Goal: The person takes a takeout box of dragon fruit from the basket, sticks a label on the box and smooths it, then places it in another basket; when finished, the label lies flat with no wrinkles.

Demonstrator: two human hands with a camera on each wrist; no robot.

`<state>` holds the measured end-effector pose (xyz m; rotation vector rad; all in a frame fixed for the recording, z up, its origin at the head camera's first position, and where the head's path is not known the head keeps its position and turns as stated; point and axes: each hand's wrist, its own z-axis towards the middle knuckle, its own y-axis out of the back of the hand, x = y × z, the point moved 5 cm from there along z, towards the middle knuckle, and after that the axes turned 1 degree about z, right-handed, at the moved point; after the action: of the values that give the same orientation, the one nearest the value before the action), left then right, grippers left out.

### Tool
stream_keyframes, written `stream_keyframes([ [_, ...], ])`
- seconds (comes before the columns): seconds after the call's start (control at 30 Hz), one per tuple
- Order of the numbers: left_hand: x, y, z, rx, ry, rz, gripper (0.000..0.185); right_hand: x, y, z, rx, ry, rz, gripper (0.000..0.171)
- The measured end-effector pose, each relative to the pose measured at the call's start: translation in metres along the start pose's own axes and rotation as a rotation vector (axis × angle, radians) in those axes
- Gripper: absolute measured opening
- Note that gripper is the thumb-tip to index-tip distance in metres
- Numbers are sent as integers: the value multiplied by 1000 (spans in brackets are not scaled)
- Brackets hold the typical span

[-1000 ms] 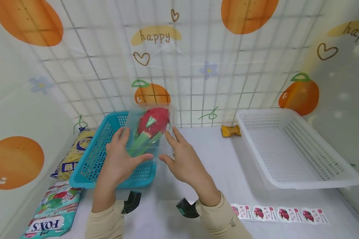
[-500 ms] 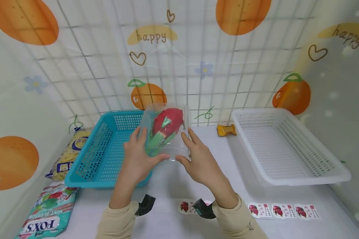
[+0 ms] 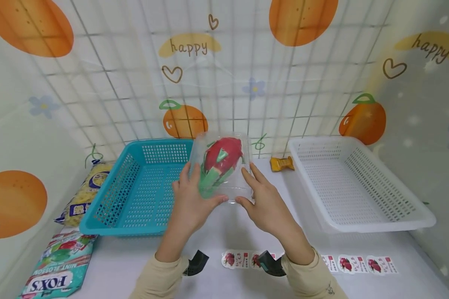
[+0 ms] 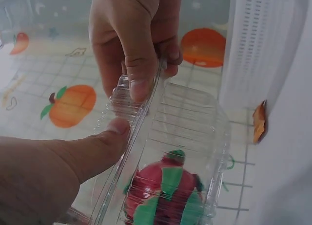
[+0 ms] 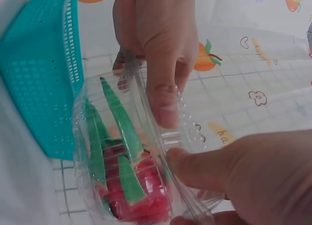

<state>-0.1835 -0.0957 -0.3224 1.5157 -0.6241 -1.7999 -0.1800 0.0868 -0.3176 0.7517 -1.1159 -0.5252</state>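
Note:
A clear plastic clamshell box (image 3: pixel 235 187) is held up over the middle of the table, its shadow falling below it. Inside lies a red dragon fruit (image 3: pixel 224 153) with green scales; its red and green skin (image 5: pixel 134 186) shows through the ribbed plastic in the right wrist view. My left hand (image 3: pixel 192 201) grips the box's left side, thumb along the near edge. On the opposite side my right hand (image 3: pixel 269 201) grips it, the two thumbs close together. In the left wrist view both thumbs press near the rim (image 4: pixel 141 132) of the box.
A blue basket (image 3: pixel 84 228) stands left, a white basket (image 3: pixel 359 227) right. Beside the white one lies an orange-wrapped candy (image 3: pixel 282 164). Several dragon fruit stickers (image 3: pixel 346 264) line the front. Far left lie a yellow pasta bag (image 3: pixel 84 199) and a Fox's mint bag (image 3: pixel 56 265).
Both hands have carried the box with the dragon fruit rightward, from over the blue basket to the table's middle. More of the blue basket's inside and more stickers now show.

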Motion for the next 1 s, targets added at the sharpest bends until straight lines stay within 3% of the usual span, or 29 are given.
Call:
stream_keyframes([
  [0.3,-9,-27,-4,-14,-32,19,107,-24,3,-8,-29,14,-43,76],
  [0.57,-7,-45,-6,-49,-48,-39,104,-34,3,-8,-61,52,-72,75],
  [1.0,0,-65,0,-58,-58,-88,101,-52,-6,1,-9,28,-87,75],
])
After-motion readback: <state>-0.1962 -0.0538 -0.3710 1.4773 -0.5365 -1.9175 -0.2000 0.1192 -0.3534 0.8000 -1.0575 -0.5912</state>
